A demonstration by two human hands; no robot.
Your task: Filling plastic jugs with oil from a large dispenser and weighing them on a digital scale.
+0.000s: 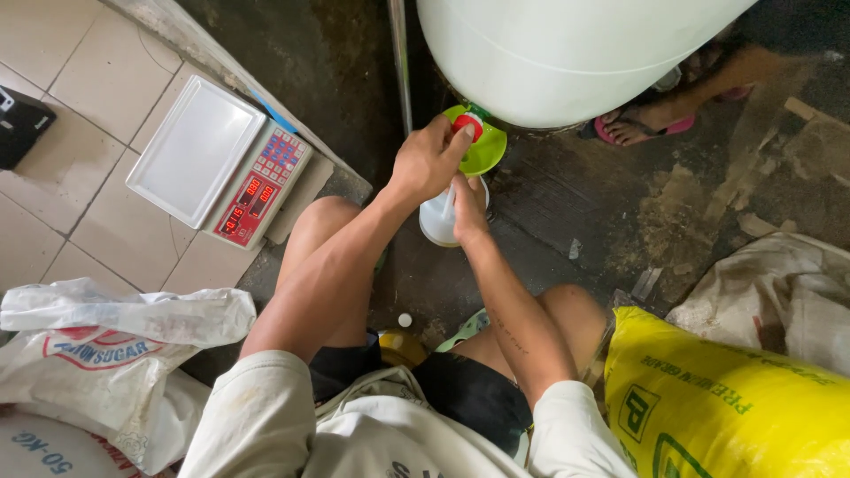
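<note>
I squat before a large white drum (pixel 567 53) at the top of the view. My left hand (pixel 429 159) grips the red tap (pixel 468 126) at the drum's base. Under the tap sits a lime-green funnel (pixel 487 152), resting in the mouth of a white plastic bottle (pixel 437 219). My right hand (pixel 468 209) holds that bottle by its neck, just below the funnel. A small white cap (pixel 405 319) lies on the dark floor between my knees.
A white digital scale (pixel 217 161) with a red display stands on the tiled ledge at left. White sacks (pixel 97 354) lie at lower left, a yellow sack (pixel 726 407) at lower right. Another person's sandalled foot (pixel 633 128) stands beside the drum.
</note>
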